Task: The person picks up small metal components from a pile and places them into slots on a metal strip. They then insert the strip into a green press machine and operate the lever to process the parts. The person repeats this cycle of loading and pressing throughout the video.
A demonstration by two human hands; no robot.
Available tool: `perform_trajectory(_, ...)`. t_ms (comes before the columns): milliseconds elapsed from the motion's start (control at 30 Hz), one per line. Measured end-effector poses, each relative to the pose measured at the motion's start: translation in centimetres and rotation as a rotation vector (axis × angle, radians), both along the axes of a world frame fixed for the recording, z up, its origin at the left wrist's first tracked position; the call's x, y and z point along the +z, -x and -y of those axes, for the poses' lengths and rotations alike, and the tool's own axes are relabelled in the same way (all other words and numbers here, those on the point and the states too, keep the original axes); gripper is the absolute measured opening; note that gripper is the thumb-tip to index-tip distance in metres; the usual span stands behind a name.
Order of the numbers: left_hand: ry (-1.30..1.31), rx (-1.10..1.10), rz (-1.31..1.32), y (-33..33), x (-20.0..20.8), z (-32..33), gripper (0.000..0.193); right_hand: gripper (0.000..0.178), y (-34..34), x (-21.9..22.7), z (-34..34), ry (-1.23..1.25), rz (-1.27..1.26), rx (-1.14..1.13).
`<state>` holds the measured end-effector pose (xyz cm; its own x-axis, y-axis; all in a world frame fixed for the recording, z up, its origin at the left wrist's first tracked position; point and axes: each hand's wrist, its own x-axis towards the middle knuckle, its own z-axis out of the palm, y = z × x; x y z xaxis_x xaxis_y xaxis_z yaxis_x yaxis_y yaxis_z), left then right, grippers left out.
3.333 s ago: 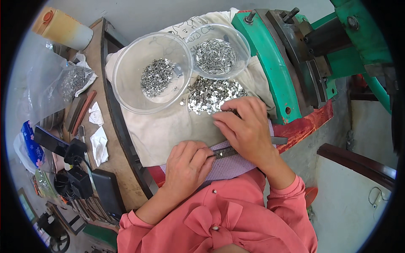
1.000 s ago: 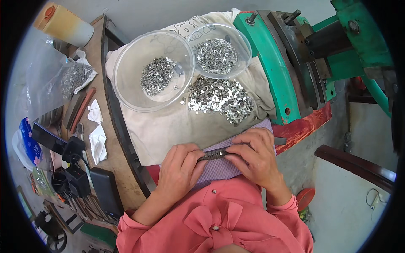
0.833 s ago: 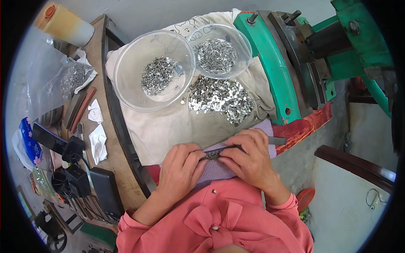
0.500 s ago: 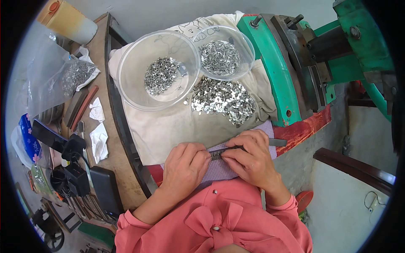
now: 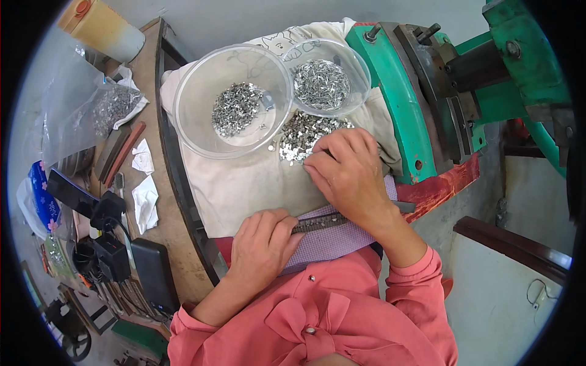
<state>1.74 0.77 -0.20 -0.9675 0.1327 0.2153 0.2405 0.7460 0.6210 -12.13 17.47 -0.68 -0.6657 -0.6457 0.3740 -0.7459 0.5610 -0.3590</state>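
My left hand point(image 5: 264, 244) grips one end of a long dark metal bar point(image 5: 320, 223) that lies across a checked purple cloth point(image 5: 342, 241) at my lap. My right hand point(image 5: 349, 174) reaches over the bar, fingertips down on a loose pile of small shiny metal pieces point(image 5: 299, 131) spread on a beige cloth point(image 5: 244, 183). Behind the pile stand a large clear bowl point(image 5: 195, 131) and a smaller clear bowl point(image 5: 360, 91), each holding more of the same metal pieces. Whether the fingers pinch a piece is hidden.
A green machine frame point(image 5: 397, 104) with a red base point(image 5: 436, 189) rises at the right. On the wooden bench point(image 5: 146, 79) at the left lie a clear plastic bag of metal parts point(image 5: 91, 116), paper scraps point(image 5: 145, 201), black devices point(image 5: 110, 244) and a yellow-capped bottle point(image 5: 101, 27).
My right hand has left the bar and moved up onto the pile of metal pieces. The left hand still holds the bar in the same place.
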Motion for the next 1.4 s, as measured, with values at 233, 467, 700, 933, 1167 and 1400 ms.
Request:
perform_trajectory(233, -0.042, 0.012, 0.038, -0.7, -0.2, 0.8, 0.032, 0.016, -0.1, 0.3, 0.3, -0.004, -0.019, -0.019)
perform_trajectory(467, -0.077, 0.019, 0.046, -0.6, 0.0, 0.8, 0.032, 0.016, -1.2, 1.3, -1.9, 0.153, 0.168, 0.013)
perform_trajectory(700, -0.107, -0.058, 0.023, 0.5, 0.1, -0.5, 0.031, 0.017, -4.4, 2.1, -4.7, 0.229, 0.279, -0.03)
perform_trajectory(933, -0.105, -0.071, 0.008, 2.1, -0.3, -2.2, 0.024, 0.02, -5.9, 1.2, -6.8, 0.269, 0.297, -0.166)
perform_trajectory(1167, -0.07, -0.052, -0.001, 2.6, -0.5, -2.6, 0.021, 0.021, -6.5, 0.4, -6.6, 0.287, 0.302, -0.162)
perform_trajectory(1400, 0.004, -0.078, -0.02, 1.9, -0.4, -2.5, 0.026, 0.02, -6.8, 0.1, -6.0, 0.28, 0.238, -0.134)
